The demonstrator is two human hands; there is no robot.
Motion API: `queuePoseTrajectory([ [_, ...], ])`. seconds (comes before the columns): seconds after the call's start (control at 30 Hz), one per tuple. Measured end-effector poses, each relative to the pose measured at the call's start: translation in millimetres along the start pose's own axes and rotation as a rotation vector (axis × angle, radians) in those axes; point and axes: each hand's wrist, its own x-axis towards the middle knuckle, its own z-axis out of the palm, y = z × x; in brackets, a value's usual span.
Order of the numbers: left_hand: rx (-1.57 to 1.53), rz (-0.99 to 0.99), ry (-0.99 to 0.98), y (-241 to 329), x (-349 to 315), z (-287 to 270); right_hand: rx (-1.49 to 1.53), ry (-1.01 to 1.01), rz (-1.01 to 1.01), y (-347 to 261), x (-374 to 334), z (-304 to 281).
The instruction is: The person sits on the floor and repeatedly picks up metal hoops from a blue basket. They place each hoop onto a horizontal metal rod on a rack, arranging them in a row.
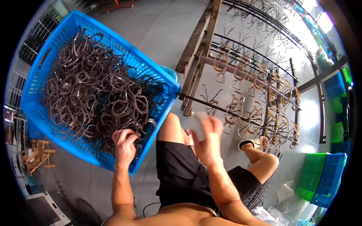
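A large blue plastic basket (45,130) stands at my left, heaped with dark brown pieces that look like eyeglass frames (81,86). At its near right corner, my left hand (126,141) rests on the heap with fingers bent inward; what they pinch is hidden among the frames. Above my lap, my right hand (207,132) is raised and smeared by motion, so its fingers and anything in them are unclear. Just beyond it is a metal rack (215,105) where amber eyeglass frames (235,107) hang from prongs.
A brown upright post (203,41) stands between basket and rack. More pronged racks (260,19) extend behind. Green and blue crates (320,179) are at the right, plastic bags (288,197) beside them. A small wooden stool (39,156) sits left of the basket.
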Motion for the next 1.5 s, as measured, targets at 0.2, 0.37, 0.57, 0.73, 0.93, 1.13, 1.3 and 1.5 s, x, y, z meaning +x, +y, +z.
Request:
queuePoseTrajectory([
  [0.2, -0.126, 0.190, -0.127, 15.8, 17.3, -10.6, 0.425, -0.495, -0.377, -27.8, 13.6, 64.6],
  [0.37, -0.235, -0.052, -0.048, -5.4, 19.7, 6.3, 0.816, -0.534, 0.009, 8.7, 2.2, 98.2],
  [0.57, -0.481, -0.518, 0.107, -7.6, 8.9, 40.4, 1.976, -0.230, 1.106, 1.8, -2.3, 118.6],
  [0.73, -0.461, -0.468, 0.190, 12.2, 20.4, 50.2, 1.610, -0.292, 0.638, -33.7, -21.9, 139.8],
  [0.93, -0.451, -0.528, 0.199, 32.9, 24.4, 55.9, 0.970, -0.173, 0.547, -48.4, -9.3, 105.8],
  [1.13, -0.358, -0.485, 0.138, 71.0, 52.0, 65.5, 0.525, 0.267, 0.322, -10.4, -20.8, 118.3],
  [1.3, -0.558, -0.401, 0.343, 101.7, 45.8, 74.9, 0.792, 0.283, 0.355, -14.0, -5.8, 101.6],
  [1.5, -0.966, -0.523, 0.016, 77.2, 39.6, 58.7, 0.592, 0.123, -0.067, -10.1, -5.1, 66.0],
])
